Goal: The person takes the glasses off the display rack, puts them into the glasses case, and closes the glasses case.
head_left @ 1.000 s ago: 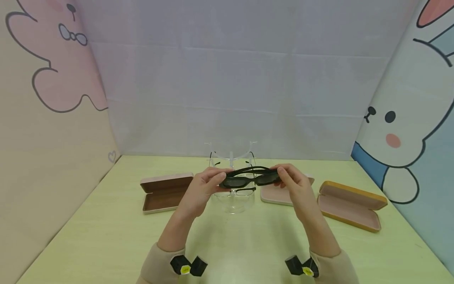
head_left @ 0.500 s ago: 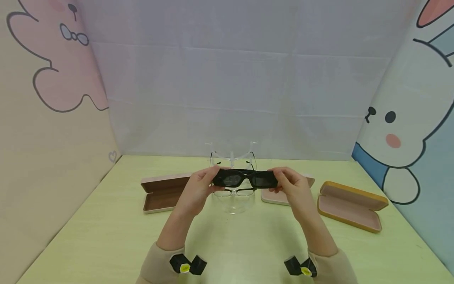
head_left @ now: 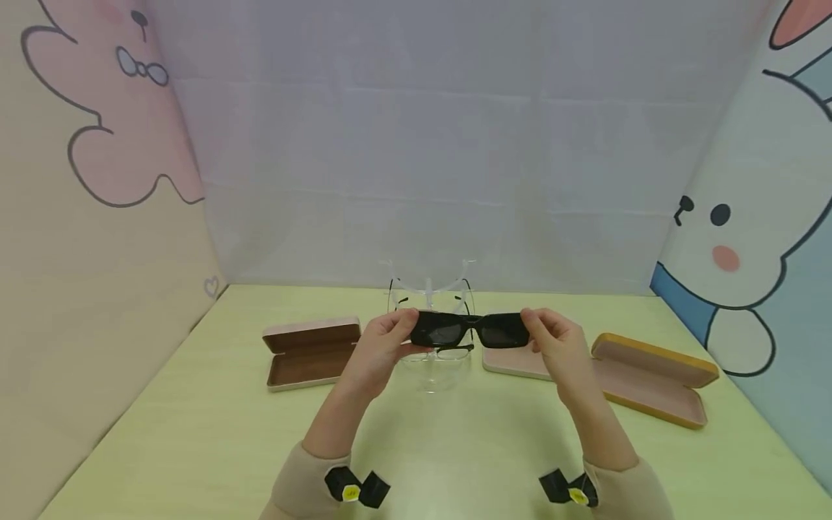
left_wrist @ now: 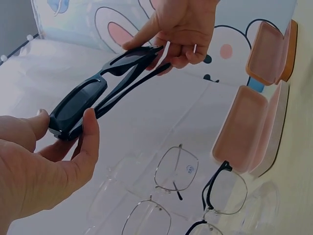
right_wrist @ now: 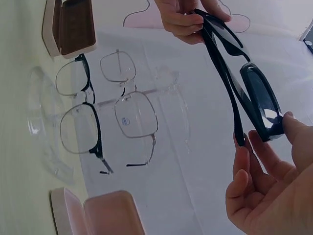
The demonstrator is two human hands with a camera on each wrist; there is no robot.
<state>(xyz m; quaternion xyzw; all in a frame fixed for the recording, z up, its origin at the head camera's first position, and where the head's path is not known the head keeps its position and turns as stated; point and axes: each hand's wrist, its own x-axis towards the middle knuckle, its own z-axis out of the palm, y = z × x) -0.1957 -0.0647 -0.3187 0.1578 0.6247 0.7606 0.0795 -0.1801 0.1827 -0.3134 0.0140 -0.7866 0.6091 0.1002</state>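
Observation:
Black sunglasses (head_left: 503,331) are held up level between my two hands, in front of a clear display stand (right_wrist: 36,112). My left hand (head_left: 377,350) pinches one end of the frame between thumb and fingers. At the other end, my right hand (head_left: 564,354) pinches the frame likewise. Both wrist views show the temples folded in behind the lenses. On the stand sit thin metal-rimmed glasses (right_wrist: 136,115) and, below them, glasses with black browlines (left_wrist: 210,191); the sunglasses partly cover these in the head view.
An open brown-lined case (head_left: 305,368) lies at the left. Right of the stand is an open pink-lined case (left_wrist: 240,129), partly hidden by my right hand in the head view. Farther right lies an open yellow case (head_left: 656,393). A white curtain (head_left: 429,159) hangs behind the table.
The sunglasses have tilted from showing the temples above the lenses to showing their front nearly flat in the head view. Both hands keep their pinch, and the head view has shifted slightly.

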